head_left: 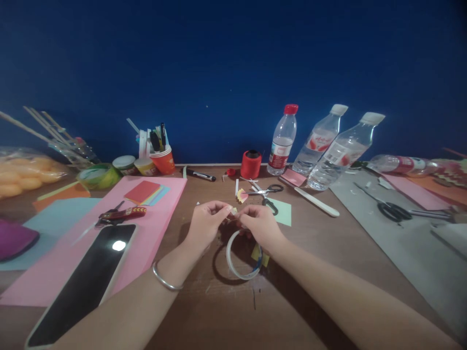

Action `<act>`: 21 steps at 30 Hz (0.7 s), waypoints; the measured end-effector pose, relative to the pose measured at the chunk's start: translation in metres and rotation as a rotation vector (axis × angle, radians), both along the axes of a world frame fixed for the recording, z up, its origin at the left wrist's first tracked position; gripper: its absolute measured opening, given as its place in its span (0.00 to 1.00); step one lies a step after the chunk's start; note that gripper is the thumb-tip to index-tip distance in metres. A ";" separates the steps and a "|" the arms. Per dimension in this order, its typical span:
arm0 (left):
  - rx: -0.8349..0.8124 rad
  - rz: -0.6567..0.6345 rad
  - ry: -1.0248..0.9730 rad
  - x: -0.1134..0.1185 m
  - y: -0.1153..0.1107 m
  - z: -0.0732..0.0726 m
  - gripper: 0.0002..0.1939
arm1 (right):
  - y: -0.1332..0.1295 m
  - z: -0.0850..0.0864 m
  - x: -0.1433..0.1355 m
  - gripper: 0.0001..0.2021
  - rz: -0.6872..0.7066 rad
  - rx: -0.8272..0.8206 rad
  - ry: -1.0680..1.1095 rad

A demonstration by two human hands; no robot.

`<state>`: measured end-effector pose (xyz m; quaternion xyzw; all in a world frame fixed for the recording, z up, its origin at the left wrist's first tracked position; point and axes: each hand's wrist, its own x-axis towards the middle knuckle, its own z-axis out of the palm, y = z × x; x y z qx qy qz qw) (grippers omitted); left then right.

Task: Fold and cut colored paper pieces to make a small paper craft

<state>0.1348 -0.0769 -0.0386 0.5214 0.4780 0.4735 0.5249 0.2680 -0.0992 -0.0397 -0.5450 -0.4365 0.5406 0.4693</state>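
My left hand (pixel 209 221) and my right hand (pixel 263 224) meet over the middle of the brown table, both with fingers pinched. A small pale piece (pixel 234 212) shows between the fingertips; its kind is too small to make out. A thin white ring (pixel 230 260), looking like a nearly used-up roll of tape, hangs from my right hand, with a bluish patch on its right side. Beneath it lies a small yellow paper (pixel 265 258). Just beyond my right hand are open black-handled scissors (pixel 269 206), a light green paper square (pixel 283 212) and a folded paper flower-like piece (pixel 241 196).
Left: a phone (pixel 87 282), pink paper (pixel 166 204), keys (pixel 118 214) and an orange cup of pens (pixel 164 160). Behind: a red spool (pixel 251 165), a red-capped bottle (pixel 282 143) and two white-capped bottles. Right: a white stick (pixel 317 201) and another pair of scissors (pixel 394 212) on a grey sheet (pixel 386 243).
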 end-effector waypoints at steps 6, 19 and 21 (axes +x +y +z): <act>-0.012 -0.006 -0.016 0.000 0.000 0.002 0.07 | 0.000 0.000 0.000 0.07 0.000 -0.016 -0.009; 0.246 -0.096 0.271 -0.002 -0.001 0.004 0.09 | 0.001 -0.002 -0.001 0.11 0.010 0.006 -0.053; 0.275 -0.077 0.312 -0.001 -0.002 0.004 0.09 | 0.001 -0.001 -0.001 0.11 0.019 0.003 -0.064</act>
